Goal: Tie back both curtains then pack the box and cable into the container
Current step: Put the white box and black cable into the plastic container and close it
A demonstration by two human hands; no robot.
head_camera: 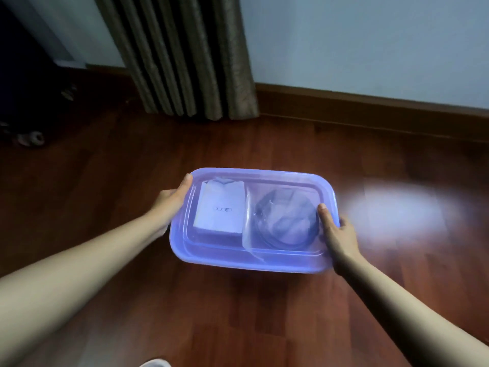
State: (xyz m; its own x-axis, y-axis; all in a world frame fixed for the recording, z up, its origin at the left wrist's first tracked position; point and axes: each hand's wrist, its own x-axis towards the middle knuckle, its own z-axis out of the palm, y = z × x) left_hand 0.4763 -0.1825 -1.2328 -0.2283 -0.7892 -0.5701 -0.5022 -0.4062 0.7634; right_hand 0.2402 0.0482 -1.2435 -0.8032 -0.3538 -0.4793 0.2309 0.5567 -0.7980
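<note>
Right at the bottom edge a bit of something pale grey can be seen, too cropped to be named. Two bare forearms are stretched forward from there over a red-brown wood floor.

The purple see-through container is gripped at both short ends. The left end is held by the left hand, thumb laid flat on the lid near the far corner. The right end is held by the right hand, thumb pressed on top of the lid as well. The rest of the fingers are tucked round the rim and mostly hidden. Whether the container is resting on the floor or lifted just off it can't really be told.

The lid is on, and both items can be seen through it. The white box is laid flat in the left half. A small dark logo is printed on it, but it's seen upside down and too fuzzy to be read. The dark cable is coiled in the right half, wrapped in a clear plastic bag.

A bright patch of glare is thrown on the floor just right of the container. Further back, a brownish curtain is hung in folds down to the floor, with a dark skirting board and a pale blue wall behind. Some dark blurry stuff is left at the far left.
</note>
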